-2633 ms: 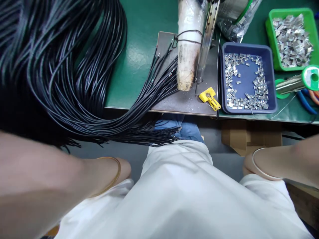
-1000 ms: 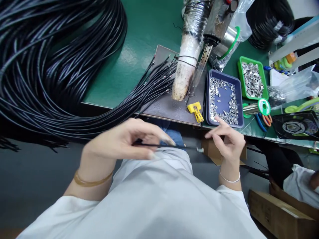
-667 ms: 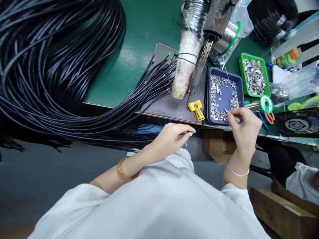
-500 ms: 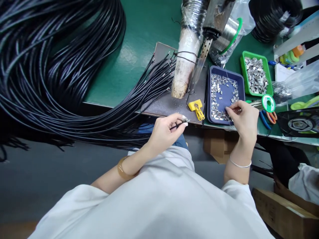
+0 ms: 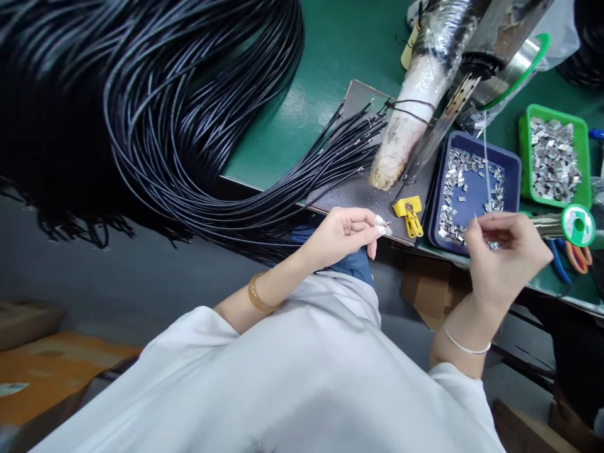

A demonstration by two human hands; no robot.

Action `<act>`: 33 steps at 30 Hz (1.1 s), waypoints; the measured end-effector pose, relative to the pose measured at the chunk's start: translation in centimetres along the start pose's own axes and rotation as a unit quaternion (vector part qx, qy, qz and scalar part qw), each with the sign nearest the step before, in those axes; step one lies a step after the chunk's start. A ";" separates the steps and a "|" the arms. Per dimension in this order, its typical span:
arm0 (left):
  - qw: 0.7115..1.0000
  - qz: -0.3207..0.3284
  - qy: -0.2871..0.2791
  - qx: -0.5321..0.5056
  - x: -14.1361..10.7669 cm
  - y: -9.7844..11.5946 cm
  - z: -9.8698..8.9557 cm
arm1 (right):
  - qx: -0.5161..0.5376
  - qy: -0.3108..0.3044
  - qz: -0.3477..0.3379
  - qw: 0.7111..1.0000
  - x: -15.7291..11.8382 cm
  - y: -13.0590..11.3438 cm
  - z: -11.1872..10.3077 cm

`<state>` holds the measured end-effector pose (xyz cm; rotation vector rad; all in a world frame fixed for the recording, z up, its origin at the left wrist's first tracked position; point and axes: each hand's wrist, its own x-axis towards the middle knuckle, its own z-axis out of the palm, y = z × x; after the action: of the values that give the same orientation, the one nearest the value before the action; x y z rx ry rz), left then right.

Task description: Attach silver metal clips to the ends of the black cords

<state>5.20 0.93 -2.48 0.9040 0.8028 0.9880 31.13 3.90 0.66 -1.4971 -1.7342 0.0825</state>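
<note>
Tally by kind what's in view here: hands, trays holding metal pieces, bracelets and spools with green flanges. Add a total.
Hands: 2 (left hand, right hand)
Trays: 2 (blue tray, green tray)
Bracelets: 2 (brown bracelet, pale bracelet)
Spools: 2 (large spool, small spool)
Total: 8

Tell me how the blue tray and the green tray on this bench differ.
Fill: the blue tray has a bare patch in its middle, with pieces scattered around it, while the green tray is heaped across its middle.
Size: the blue tray looks larger in this view than the green tray.
Place: the right hand overlaps the blue tray's near edge in the picture; the green tray lies beyond.
Both hold small silvery pieces.
</note>
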 end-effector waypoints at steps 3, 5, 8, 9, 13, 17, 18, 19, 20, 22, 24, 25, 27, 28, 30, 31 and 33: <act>1.000 -0.001 0.018 -0.016 0.0 0.2 0.1 | 0.131 0.015 0.027 0.991 -2.2 -4.9 1.4; 0.999 0.012 0.028 -0.013 -0.1 0.3 0.2 | 0.168 0.001 -0.013 0.986 -3.4 -7.1 2.6; 0.999 0.024 0.024 -0.003 -0.1 0.5 0.2 | 0.256 -0.070 0.027 0.964 -4.2 -8.1 4.3; 1.000 0.023 0.022 -0.001 -0.1 0.5 0.2 | 0.279 -0.089 0.046 0.955 -4.4 -8.1 4.7; 1.000 0.014 0.017 -0.002 -0.2 0.6 0.1 | 0.299 -0.111 0.061 0.946 -4.4 -7.4 5.3; 1.000 0.003 -0.001 -0.002 -0.2 0.9 0.0 | 0.290 -0.126 0.045 0.948 -4.4 -7.4 5.1; 1.000 -0.003 -0.012 -0.002 -0.2 1.0 0.0 | 0.280 -0.129 0.033 0.951 -4.4 -7.5 5.0; 1.000 -0.011 -0.023 -0.002 -0.2 1.1 -0.1 | 0.262 -0.125 0.015 0.957 -4.5 -7.6 5.0; 0.999 -0.022 -0.035 -0.002 -0.1 1.3 -0.1 | 0.237 -0.115 -0.010 0.965 -4.5 -7.7 4.9; 0.997 -0.049 -0.058 -0.005 -0.1 1.4 -0.3 | 0.185 -0.085 -0.060 0.977 -4.6 -7.9 4.8; 0.995 -0.065 -0.079 -0.011 -0.1 1.4 -0.4 | 0.175 -0.070 -0.073 0.979 -4.7 -7.8 4.8; 0.994 -0.061 -0.087 -0.018 -0.1 1.3 -0.5 | 0.199 -0.079 -0.057 0.975 -4.7 -7.7 4.9; 0.994 -0.036 -0.098 -0.033 -0.1 1.1 -0.7 | 0.297 -0.127 0.004 0.946 -4.7 -7.1 5.3; 0.994 -0.023 -0.100 -0.040 -0.1 1.0 -0.7 | 0.354 -0.159 0.038 0.921 -4.7 -6.8 5.5; 0.994 -0.008 -0.095 -0.046 -0.1 0.8 -0.8 | 0.434 -0.211 0.085 0.872 -4.6 -6.4 5.8; 0.995 -0.007 -0.087 -0.042 -0.1 0.7 -0.9 | 0.446 -0.218 0.096 0.863 -4.6 -6.3 5.8; 0.998 -0.006 -0.052 -0.030 -0.1 0.7 -0.8 | 0.411 -0.182 0.096 0.888 -4.4 -6.4 5.7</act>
<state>4.24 1.25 -2.15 0.8919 0.6858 0.9422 22.32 0.84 -2.02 -1.0223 -1.5023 1.1214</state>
